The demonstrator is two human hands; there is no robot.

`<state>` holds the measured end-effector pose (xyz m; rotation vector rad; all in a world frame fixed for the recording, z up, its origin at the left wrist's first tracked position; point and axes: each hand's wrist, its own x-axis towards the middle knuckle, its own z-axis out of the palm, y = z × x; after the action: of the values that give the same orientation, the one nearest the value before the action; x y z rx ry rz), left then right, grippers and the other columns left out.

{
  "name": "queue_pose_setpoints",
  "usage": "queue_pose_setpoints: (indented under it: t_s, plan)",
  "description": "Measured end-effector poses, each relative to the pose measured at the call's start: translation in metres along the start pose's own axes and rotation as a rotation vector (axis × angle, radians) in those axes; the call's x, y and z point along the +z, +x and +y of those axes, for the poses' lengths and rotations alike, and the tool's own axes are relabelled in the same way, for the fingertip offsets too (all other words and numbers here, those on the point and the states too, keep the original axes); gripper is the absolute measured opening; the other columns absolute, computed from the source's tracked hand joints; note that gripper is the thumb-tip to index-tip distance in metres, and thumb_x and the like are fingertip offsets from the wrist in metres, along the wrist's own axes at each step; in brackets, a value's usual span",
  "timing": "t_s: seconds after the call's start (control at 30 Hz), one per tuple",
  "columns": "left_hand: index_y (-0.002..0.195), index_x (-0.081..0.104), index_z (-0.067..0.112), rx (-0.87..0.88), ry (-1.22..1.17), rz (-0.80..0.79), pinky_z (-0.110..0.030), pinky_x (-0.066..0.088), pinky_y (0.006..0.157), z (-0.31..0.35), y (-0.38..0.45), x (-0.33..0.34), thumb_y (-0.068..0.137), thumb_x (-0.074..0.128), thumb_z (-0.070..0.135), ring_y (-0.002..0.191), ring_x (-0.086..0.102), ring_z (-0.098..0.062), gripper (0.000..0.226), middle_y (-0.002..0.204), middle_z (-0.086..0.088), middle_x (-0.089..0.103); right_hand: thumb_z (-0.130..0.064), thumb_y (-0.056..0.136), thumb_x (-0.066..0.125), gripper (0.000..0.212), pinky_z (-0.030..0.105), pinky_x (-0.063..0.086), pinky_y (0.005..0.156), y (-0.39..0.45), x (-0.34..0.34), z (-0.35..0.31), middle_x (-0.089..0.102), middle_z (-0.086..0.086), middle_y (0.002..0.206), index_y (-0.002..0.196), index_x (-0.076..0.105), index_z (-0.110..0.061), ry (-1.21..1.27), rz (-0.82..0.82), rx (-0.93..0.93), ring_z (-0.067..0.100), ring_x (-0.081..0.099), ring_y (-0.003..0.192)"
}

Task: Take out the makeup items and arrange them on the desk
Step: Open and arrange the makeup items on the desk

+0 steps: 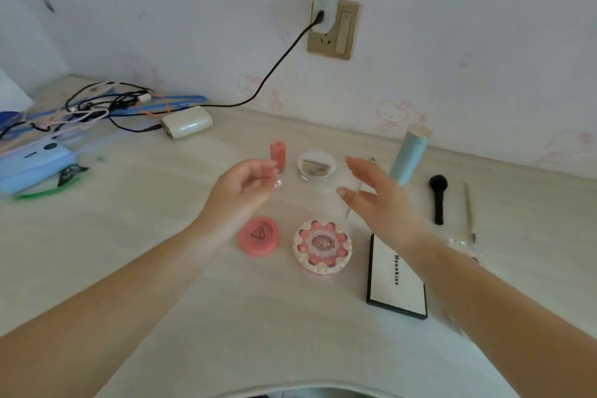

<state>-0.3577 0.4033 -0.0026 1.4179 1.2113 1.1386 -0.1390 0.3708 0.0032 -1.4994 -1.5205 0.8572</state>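
**Both hands hover over makeup laid out on the desk**

Head view: A pale wooden desk (pixel 200 268) carries the makeup in loose rows. The left hand (pixel 240 186) floats with fingers loosely curled, holding nothing that can be made out. Just beyond its fingertips, toward the desk's back edge, a coral lipstick tube (pixel 278 154) stands upright, long axis vertical; this hand is the nearer one. The right hand (pixel 378 195) is spread flat and empty. A clear round case (pixel 317 165) sits between the two hands. Nearer the front edge lie a pink round compact (pixel 258 236) and a frilled round compact (pixel 322 245). A black-edged palette (pixel 395 284) lies partly under the right forearm.
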Motion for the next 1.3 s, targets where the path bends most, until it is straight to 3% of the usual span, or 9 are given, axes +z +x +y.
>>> queue_pose_setpoints:
  t_s: [0.13, 0.27, 0.5, 0.83, 0.97, 1.1, 1.23, 1.3]
  plan:
    - [0.1, 0.06, 0.021, 0.128, -0.004, 0.005, -0.01, 0.047, 0.084, -0.008, -0.021, -0.003, 0.084, 0.063, 0.0, 0.083, 0.062, 0.009, 0.026, 0.096, 0.009, 0.067, -0.022, 0.087, 0.064, 0.047, 0.027, 0.039, 0.105, -0.023, 0.007, 0.006, 0.05, -0.022, 0.123, 0.13, 0.048, -0.03, -0.05, 0.065, -0.101, -0.004, 0.044, 0.121]
    - [0.1, 0.061, 0.023, 0.185, 0.017, 0.012, -0.014, 0.045, 0.084, -0.007, -0.054, -0.015, 0.084, 0.065, 0.006, 0.091, 0.061, -0.003, 0.024, 0.099, 0.006, 0.066, -0.02, 0.086, 0.066, 0.045, 0.031, 0.041, 0.104, -0.061, 0.017, -0.007, 0.053, -0.014, 0.124, 0.128, 0.05, -0.029, -0.034, 0.143, -0.157, 0.0, 0.048, 0.118]
    - [0.113, 0.06, 0.01, 0.19, 0.078, -0.012, -0.002, 0.044, 0.064, 0.002, -0.089, -0.04, 0.082, 0.067, 0.003, 0.08, 0.06, -0.002, 0.032, 0.099, 0.0, 0.064, -0.025, 0.085, 0.067, 0.051, 0.027, 0.039, 0.105, -0.104, 0.034, -0.047, 0.052, -0.01, 0.131, 0.132, 0.048, -0.027, -0.16, 0.107, -0.198, 0.0, 0.046, 0.119]
    - [0.116, 0.058, 0.013, 0.116, 0.156, 0.012, -0.012, 0.046, 0.069, -0.021, -0.001, -0.042, 0.08, 0.071, 0.009, 0.09, 0.06, -0.011, 0.039, 0.112, -0.005, 0.062, -0.03, 0.085, 0.065, 0.056, 0.03, 0.041, 0.102, -0.018, 0.06, -0.055, 0.05, -0.001, 0.135, 0.137, 0.044, -0.022, -0.346, 0.078, -0.14, 0.011, 0.049, 0.122]
    - [0.12, 0.055, 0.013, 0.095, 0.247, -0.007, -0.027, 0.048, 0.087, -0.039, 0.054, -0.031, 0.077, 0.074, 0.015, 0.097, 0.06, -0.015, 0.047, 0.113, -0.004, 0.061, -0.036, 0.085, 0.063, 0.058, 0.028, 0.041, 0.1, 0.035, 0.066, -0.045, 0.051, -0.004, 0.136, 0.138, 0.042, -0.023, -0.437, 0.066, -0.11, 0.009, 0.05, 0.121]
    - [0.111, 0.054, 0.022, 0.092, 0.295, -0.083, -0.026, 0.047, 0.09, -0.055, 0.086, -0.016, 0.049, 0.069, 0.052, 0.1, 0.06, -0.011, 0.07, 0.105, 0.007, 0.058, -0.039, 0.084, 0.064, 0.061, 0.022, 0.04, 0.093, 0.077, 0.079, -0.032, 0.05, -0.006, 0.134, 0.139, 0.04, -0.024, -0.458, 0.055, -0.076, 0.007, 0.052, 0.117]
    - [0.083, 0.062, 0.029, 0.176, 0.462, -0.112, -0.022, 0.048, 0.083, -0.071, 0.112, -0.007, 0.066, 0.068, 0.044, 0.094, 0.062, -0.005, 0.024, 0.093, 0.006, 0.067, -0.043, 0.083, 0.062, 0.056, 0.025, 0.044, 0.088, 0.11, 0.09, -0.025, 0.053, -0.008, 0.123, 0.134, 0.044, -0.029, -0.47, 0.067, -0.068, 0.007, 0.057, 0.101]
    - [0.078, 0.062, 0.027, 0.207, 0.476, -0.089, -0.021, 0.047, 0.078, -0.073, 0.116, -0.006, 0.072, 0.071, 0.035, 0.089, 0.06, -0.003, 0.014, 0.087, 0.009, 0.067, -0.04, 0.084, 0.06, 0.045, 0.025, 0.044, 0.085, 0.12, 0.094, -0.021, 0.058, -0.008, 0.114, 0.127, 0.05, -0.03, -0.47, 0.059, -0.069, 0.01, 0.058, 0.098]
